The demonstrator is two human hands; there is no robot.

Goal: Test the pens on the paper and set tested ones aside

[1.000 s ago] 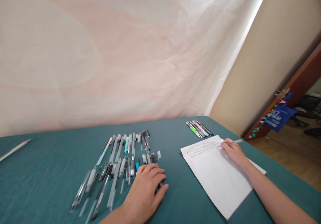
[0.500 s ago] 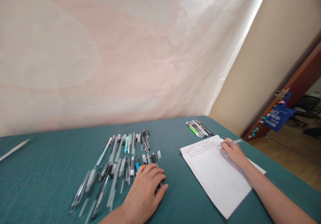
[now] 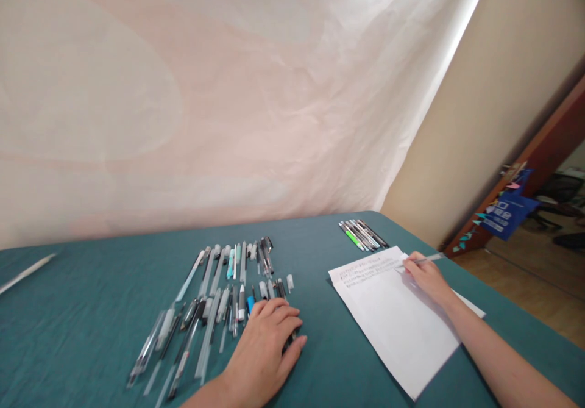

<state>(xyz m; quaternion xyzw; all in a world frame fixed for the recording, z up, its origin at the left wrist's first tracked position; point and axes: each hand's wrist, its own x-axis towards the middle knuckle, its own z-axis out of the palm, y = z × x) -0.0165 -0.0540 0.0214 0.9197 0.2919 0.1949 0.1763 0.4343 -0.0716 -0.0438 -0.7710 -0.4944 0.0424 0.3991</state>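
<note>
A table [image 3: 91,322] covered in teal cloth stands before a pale hanging sheet [image 3: 183,91], with an open doorway [image 3: 553,213] off to the right.

The right hand [image 3: 427,278] rests on a sheet of paper [image 3: 393,329] and grasps a pen [image 3: 428,259] between thumb and fingers. The pen's long axis runs left to right: its tip meets the paper at the end of a few written lines near the far edge, and its tail points out past the hand to the right. The paper lies slantwise under the right forearm, well apart from the left hand [image 3: 267,344].

The left hand lies palm down, fingers released and slightly spread. It holds nothing, and its fingertips touch the near right end of a row of loose pens [image 3: 214,292]. These fan away from it to the left and far side, mostly pointing away from the person.

A small bundle of pens [image 3: 363,235] sits just beyond the paper, nearer the right hand. A white stick [image 3: 27,272] lies far to the left.
</note>
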